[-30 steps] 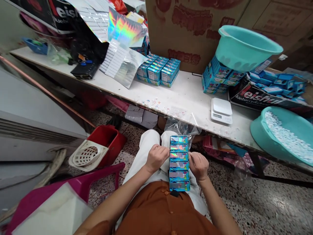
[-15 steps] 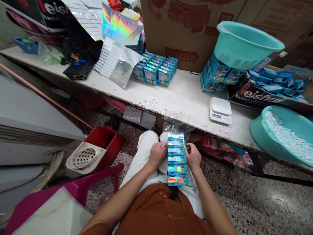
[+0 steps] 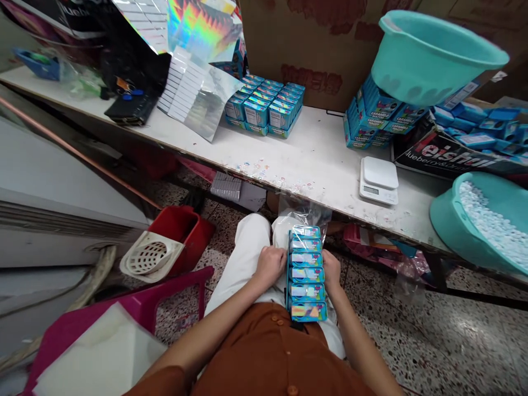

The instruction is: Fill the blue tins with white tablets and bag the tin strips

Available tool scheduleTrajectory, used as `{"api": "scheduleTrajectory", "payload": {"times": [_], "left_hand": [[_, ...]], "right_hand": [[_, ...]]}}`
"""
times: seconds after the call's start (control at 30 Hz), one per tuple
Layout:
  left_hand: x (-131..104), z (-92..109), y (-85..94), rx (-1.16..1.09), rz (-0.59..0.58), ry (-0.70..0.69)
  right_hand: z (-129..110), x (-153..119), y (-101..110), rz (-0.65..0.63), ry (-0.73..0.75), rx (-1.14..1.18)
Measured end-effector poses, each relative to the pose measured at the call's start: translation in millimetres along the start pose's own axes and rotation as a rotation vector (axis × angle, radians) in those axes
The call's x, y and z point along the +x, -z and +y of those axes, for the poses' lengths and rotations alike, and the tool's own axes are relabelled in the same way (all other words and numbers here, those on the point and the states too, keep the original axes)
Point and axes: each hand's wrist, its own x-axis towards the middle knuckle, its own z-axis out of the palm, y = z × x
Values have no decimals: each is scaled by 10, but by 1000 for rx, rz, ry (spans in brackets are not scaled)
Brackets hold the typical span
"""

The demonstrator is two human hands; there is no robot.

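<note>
A pack of blue tins (image 3: 307, 275), several in one row with shiny tops, rests over my lap between my hands. Clear plastic bag film (image 3: 307, 212) sticks out past its far end, under the table edge. My left hand (image 3: 270, 267) is closed in a fist-like grip against the pack's left side. On the right side, my right hand (image 3: 332, 270) is curled against the pack, its fingertips partly hidden behind it.
On the white table (image 3: 297, 159) stand stacked blue boxes (image 3: 264, 107), silver label sheets (image 3: 198, 93), a white scale (image 3: 378, 180) and a teal basin (image 3: 454, 206) of white tablets. Another teal basin (image 3: 437, 60) sits on boxes. A red bucket (image 3: 193, 231) stands on the floor at left.
The pack has turned slightly, so more of its left side shows. Both hands stay beside it, the left more tightly closed. The whole view has shifted a little.
</note>
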Motion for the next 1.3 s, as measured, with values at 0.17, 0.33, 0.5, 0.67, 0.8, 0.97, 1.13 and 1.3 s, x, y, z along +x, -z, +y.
{"api": "scheduleTrajectory", "payload": {"times": [0.17,0.33,0.5,0.67,0.8,0.97,1.13,1.3], "left_hand": [[-149,72,66,9,-27,-35],[-146,45,-19,63,-26,-26],[-83,-1,-7,24,-20,-30],[23,-48,256,-208,81,-58],[261,-161,493,-485,105,-154],[624,-334,635,-830,-287,-232],[978,-437,492,-951,-71,139],[1370,-280,271,-997,-41,354]], "right_hand": [[-57,-174,120,47,80,-116],[-58,-198,112,18,83,-146],[-59,-102,160,-39,47,-110],[-36,3,277,54,9,33],[53,135,436,-131,63,306],[255,370,757,-606,-136,744],[231,739,803,-157,-349,791],[-87,1137,501,-46,-345,835]]}}
